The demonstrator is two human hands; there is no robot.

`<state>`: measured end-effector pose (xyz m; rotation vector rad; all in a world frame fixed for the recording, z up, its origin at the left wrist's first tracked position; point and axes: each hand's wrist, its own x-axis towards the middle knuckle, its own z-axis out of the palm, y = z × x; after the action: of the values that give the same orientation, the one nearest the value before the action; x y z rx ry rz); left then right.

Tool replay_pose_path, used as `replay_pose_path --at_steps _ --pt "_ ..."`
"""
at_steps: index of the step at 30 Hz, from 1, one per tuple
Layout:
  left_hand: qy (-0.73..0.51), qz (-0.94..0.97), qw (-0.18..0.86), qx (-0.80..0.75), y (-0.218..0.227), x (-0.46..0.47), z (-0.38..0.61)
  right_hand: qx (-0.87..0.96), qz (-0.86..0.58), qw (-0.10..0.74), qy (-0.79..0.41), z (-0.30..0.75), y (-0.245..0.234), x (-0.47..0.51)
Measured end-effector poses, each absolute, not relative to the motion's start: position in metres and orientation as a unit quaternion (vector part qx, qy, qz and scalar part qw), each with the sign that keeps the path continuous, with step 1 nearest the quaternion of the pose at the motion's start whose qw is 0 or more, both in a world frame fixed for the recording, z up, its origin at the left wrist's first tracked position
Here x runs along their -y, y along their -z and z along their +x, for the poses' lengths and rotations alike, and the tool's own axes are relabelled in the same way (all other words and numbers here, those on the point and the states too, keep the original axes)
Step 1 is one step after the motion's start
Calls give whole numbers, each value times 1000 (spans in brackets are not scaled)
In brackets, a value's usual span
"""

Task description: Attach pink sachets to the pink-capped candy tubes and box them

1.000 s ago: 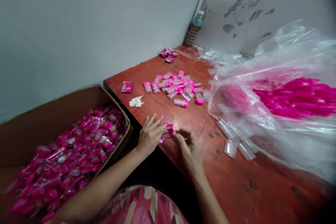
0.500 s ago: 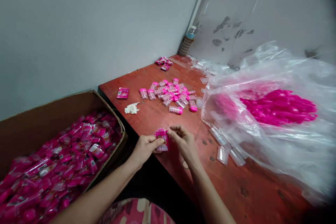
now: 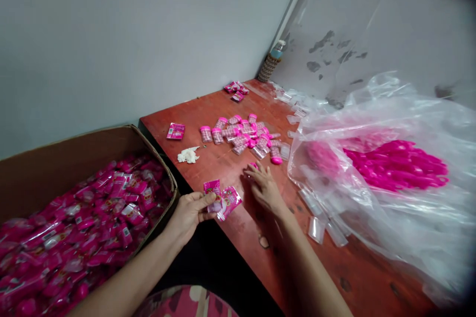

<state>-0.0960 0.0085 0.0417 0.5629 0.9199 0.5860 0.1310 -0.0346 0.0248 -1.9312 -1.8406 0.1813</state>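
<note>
My left hand (image 3: pixel 192 212) is closed, thumb on top, pinching a small pink printed packet (image 3: pixel 212 189) over the table's near edge. A second pink packet (image 3: pixel 231 201) lies tilted against it on the right, overlapping it. Reaching over the table, my right hand (image 3: pixel 266 192) has its fingers stretched out and apart. Its fingertips are at a small clear jar with a pink cap (image 3: pixel 253 165), mostly hidden behind them; whether they touch it I cannot tell. Just beyond lies a group of similar jars (image 3: pixel 241 131) filled with small pale pink balls.
A cardboard box (image 3: pixel 158 161) full of pink packets stands at the left. On the red table (image 3: pixel 238 247) are a flat packet (image 3: pixel 176 131), crumpled white tissue (image 3: pixel 188 154), clear tubes (image 3: pixel 316 229) and a large plastic bag (image 3: pixel 372 213) of pink pieces (image 3: pixel 401 163). A bottle (image 3: pixel 277 49) stands in the corner.
My right hand has let go of the packet and moved forward to the jar lying nearest. My left hand has shifted slightly left, and two packets now show at it.
</note>
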Motion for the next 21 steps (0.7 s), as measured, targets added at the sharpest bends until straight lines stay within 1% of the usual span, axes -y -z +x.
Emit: replay_pose_path --at_steps 2,3,4,6,9,11,13,14,15,16,18,19,21 --pt "-293 228 822 -431 -39 -13 -94 599 -739 302 -61 133 -30 53" --pt "-303 209 825 -429 -39 -14 -91 545 -773 322 -51 133 -33 59" --pt "-314 191 827 -425 -39 -15 -89 492 -808 321 -44 131 -36 61" --pt "-334 158 830 -417 -39 -15 -83 422 -863 275 -44 126 -40 58" --pt "-357 123 828 -414 -40 -14 -78 409 -889 194 -74 122 -42 41" --pt "-367 103 825 -418 -40 -14 -77 415 -888 173 -99 122 -42 31" --pt "-373 80 822 -422 -39 -16 -76 416 -882 185 -119 119 -44 27" --pt "-374 68 822 -425 -39 -17 -76 414 -875 214 -132 115 -46 29" --pt "-375 56 821 -426 -40 -17 -76 407 -862 260 -154 109 -48 33" --pt "-375 47 822 -427 -40 -18 -76 395 -840 319 -188 100 -50 40" --pt "-375 37 823 -425 -40 -19 -74 356 -760 454 -299 77 -54 60" --pt "-376 35 824 -422 -40 -18 -72 336 -715 496 -360 64 -55 70" --pt "-376 36 828 -413 -39 -16 -68 300 -657 544 -428 38 -55 87"
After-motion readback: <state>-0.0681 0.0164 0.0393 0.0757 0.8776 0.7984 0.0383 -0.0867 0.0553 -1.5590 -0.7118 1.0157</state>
